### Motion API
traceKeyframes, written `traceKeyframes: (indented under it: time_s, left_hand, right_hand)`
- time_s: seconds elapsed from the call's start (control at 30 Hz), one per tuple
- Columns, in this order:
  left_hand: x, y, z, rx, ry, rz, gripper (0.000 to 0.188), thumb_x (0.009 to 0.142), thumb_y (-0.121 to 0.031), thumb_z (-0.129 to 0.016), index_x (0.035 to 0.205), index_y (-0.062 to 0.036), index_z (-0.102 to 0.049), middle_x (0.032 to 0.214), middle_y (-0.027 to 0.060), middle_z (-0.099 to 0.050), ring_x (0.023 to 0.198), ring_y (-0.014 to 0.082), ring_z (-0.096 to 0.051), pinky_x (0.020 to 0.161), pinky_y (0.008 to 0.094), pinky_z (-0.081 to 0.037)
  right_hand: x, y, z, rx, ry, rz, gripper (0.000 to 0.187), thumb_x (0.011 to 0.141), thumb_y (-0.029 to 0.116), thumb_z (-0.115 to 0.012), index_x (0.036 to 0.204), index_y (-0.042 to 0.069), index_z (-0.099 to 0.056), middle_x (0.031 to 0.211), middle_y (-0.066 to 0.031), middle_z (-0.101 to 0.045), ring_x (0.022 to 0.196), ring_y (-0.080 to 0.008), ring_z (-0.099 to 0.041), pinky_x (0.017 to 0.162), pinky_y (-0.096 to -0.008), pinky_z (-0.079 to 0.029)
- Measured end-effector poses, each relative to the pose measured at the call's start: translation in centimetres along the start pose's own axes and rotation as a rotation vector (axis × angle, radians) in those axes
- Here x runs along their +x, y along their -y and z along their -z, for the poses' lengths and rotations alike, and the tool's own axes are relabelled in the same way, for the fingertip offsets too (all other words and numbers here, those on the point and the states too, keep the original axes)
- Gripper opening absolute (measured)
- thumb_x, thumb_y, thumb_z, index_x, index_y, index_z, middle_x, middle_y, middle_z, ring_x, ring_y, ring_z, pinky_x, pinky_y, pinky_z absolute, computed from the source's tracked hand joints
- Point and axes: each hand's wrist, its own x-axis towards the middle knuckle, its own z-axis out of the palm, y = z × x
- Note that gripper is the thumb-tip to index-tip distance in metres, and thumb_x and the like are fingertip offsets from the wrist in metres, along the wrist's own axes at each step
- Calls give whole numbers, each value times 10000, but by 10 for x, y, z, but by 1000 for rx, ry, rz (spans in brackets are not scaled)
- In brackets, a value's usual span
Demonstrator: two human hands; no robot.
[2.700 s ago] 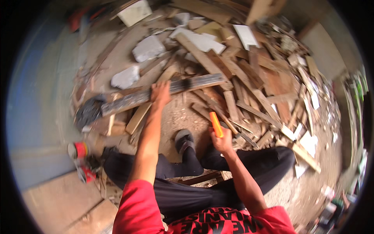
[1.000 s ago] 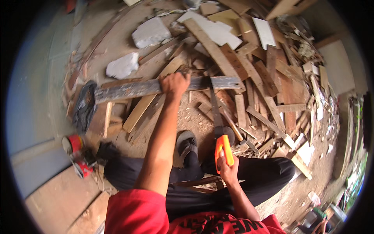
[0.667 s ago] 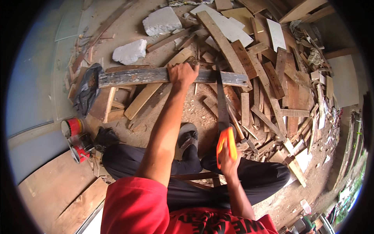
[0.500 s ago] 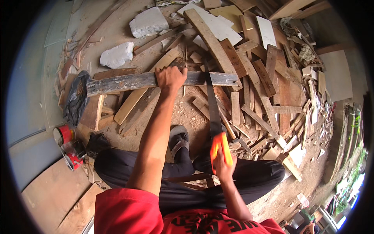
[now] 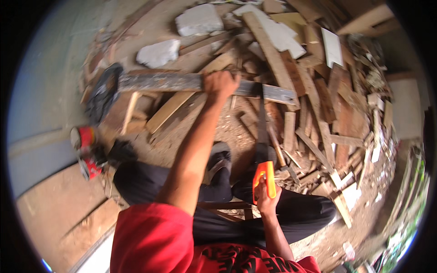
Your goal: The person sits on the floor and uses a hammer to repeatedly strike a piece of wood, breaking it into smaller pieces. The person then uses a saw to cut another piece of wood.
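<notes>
My left hand (image 5: pixel 220 83) grips a long grey weathered plank (image 5: pixel 164 82) that lies crosswise in front of me over other scrap wood. My right hand (image 5: pixel 265 199) is closed around the orange handle of a hand saw (image 5: pixel 262 136). The saw's dark blade runs away from me, and its tip rests on the plank just right of my left hand. I sit with legs in black trousers, and a grey shoe (image 5: pixel 219 154) is planted on the sawdust-strewn ground below the plank.
A heap of wooden offcuts and boards (image 5: pixel 314 95) spreads to the right and far side. Two white broken blocks (image 5: pixel 159 52) lie beyond the plank. A dark cloth (image 5: pixel 104 91) sits at the plank's left end. A red can (image 5: pixel 83 136) stands at left.
My right hand brought the saw forward from beside my knee until the blade met the plank. The left hand has kept its hold on the plank throughout.
</notes>
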Motion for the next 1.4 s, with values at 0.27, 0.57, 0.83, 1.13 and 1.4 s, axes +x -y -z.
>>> traceKeyframes:
  time_s: [0.27,0.57,0.83,1.13,1.4]
  left_hand:
    - [-16,62,-29,-356,-600,-215,413,929,-412,-561,1194,-97,-591,1361,153,-495,1303,284,-441,1117,536,-274]
    - [-134,306,-15,-954,-1318,867,669,887,-439,-651,1282,76,-487,1293,217,-508,1206,348,-501,1033,467,-392]
    - [-118,362,-48,-1764,-898,827,837,896,-552,-664,1381,99,-459,1389,196,-538,1202,321,-565,987,406,-462]
    - [-129,347,-68,-2003,-827,587,824,890,-535,-683,1393,75,-451,1387,159,-522,1216,269,-535,1042,380,-409]
    - [-140,290,-56,-1772,-963,653,861,908,-605,-600,1356,118,-467,1433,263,-455,1310,300,-470,1086,407,-358]
  right_hand:
    - [3,-20,2,163,39,1,289,1011,202,-572,776,39,-540,520,42,-409,413,-45,-353,384,-244,-265]
    - [14,-34,24,230,95,-21,238,991,251,-567,837,73,-531,588,52,-370,463,-59,-343,448,-240,-297]
    - [19,-39,30,294,177,-19,177,960,240,-585,938,68,-549,603,56,-374,474,-59,-352,459,-244,-296]
    - [20,-36,26,352,191,13,108,973,167,-539,1003,64,-535,602,63,-368,463,-46,-335,444,-238,-284]
    - [24,-46,28,353,174,-2,90,972,157,-541,980,68,-533,592,70,-348,474,-43,-338,448,-236,-284]
